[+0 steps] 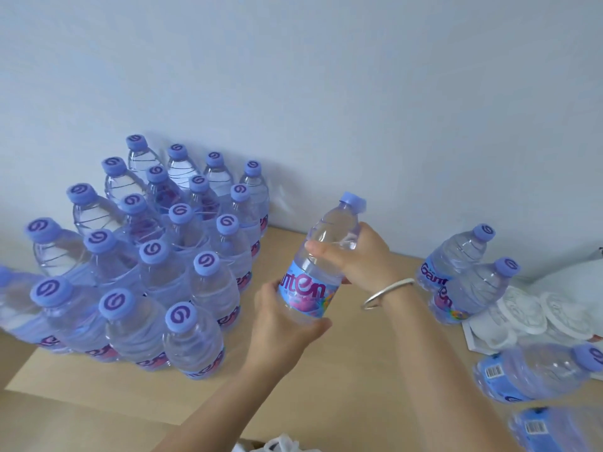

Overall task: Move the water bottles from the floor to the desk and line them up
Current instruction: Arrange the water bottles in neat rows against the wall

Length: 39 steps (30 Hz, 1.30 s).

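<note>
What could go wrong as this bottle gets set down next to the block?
The held bottle is tilted in both hands (left hand, right hand); set down crooked, it might knock the packed block of bottles and topple neighbours. On the right, two bottles stand close to a white tray, and a sweeping right arm might clip them.

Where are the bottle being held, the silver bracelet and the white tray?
held bottle [305,290]: head view, on its label.
silver bracelet [390,288]: head view, on the band at the right wrist.
white tray [471,337]: head view, on its near-left rim.
</note>
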Each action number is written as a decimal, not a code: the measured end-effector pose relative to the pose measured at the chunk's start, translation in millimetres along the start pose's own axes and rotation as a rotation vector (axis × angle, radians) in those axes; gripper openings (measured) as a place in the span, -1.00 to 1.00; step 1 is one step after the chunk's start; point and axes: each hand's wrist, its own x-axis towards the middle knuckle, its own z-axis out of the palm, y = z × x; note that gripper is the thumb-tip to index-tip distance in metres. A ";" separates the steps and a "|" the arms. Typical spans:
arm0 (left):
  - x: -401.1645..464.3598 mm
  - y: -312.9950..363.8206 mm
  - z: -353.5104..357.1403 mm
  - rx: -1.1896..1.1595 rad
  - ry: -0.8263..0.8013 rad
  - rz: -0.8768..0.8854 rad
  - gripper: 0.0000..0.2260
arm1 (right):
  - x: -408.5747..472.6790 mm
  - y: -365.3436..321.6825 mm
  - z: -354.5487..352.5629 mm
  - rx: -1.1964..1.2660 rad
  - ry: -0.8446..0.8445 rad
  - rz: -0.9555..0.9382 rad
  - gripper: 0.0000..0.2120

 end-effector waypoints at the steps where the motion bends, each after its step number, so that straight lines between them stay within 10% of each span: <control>1: 3.6 0.5 -2.4 -0.028 -0.022 -0.004 -0.36 | 3.8 -2.3 -0.1 0.034 -0.017 -0.016 -0.41; 6: 24.6 -1.1 -18.2 -0.271 -0.270 -0.082 -0.36 | 25.4 -6.8 -1.6 0.100 -0.192 -0.093 -0.32; 13: 48.7 -10.9 -4.4 -0.201 0.024 -0.184 -0.41 | 61.3 -3.2 17.2 -0.074 -0.172 -0.048 -0.36; 39: 160.1 -42.9 51.1 -0.457 0.177 -0.496 -0.53 | 166.4 35.3 74.2 -0.050 -0.074 -0.250 -0.48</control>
